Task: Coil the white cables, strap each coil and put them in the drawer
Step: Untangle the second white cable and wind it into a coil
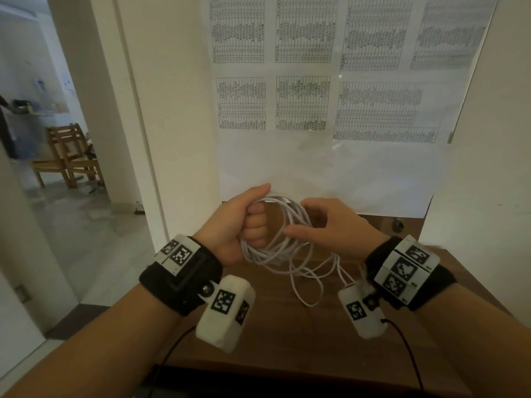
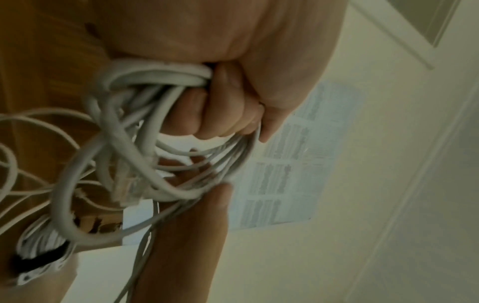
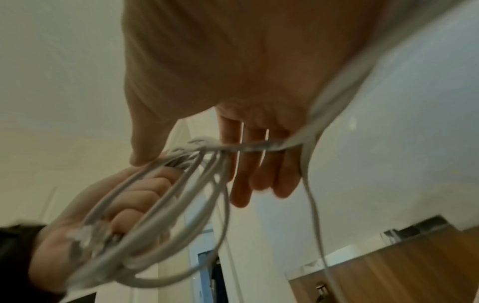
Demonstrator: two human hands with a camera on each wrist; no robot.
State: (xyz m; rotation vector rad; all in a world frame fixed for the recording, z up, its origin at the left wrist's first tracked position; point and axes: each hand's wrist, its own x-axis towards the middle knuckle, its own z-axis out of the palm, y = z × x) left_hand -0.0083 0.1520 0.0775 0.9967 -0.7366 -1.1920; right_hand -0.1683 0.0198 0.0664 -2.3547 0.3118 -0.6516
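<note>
My left hand (image 1: pixel 253 225) is closed in a fist round one side of a coil of white cable (image 1: pixel 290 216), held upright above the wooden top. Close up, the left hand (image 2: pixel 220 114) clamps several loops of the coil (image 2: pixel 145 127), and a clear plug (image 2: pixel 127 184) dangles among them. My right hand (image 1: pixel 330 222) is at the coil's right side. Its fingers (image 3: pixel 259 174) are nearly straight, and a strand of the cable (image 3: pixel 259 146) runs across them. Loose cable loops (image 1: pixel 310 280) hang down to the top.
The wooden top (image 1: pixel 287 340) has a round knob (image 1: pixel 398 225) at its far right. A white bundle with a black band (image 2: pixel 39 244) lies lower left in the left wrist view. Printed sheets (image 1: pixel 316 96) cover the wall ahead. Wooden chairs (image 1: pixel 66 156) stand beyond the doorway at left.
</note>
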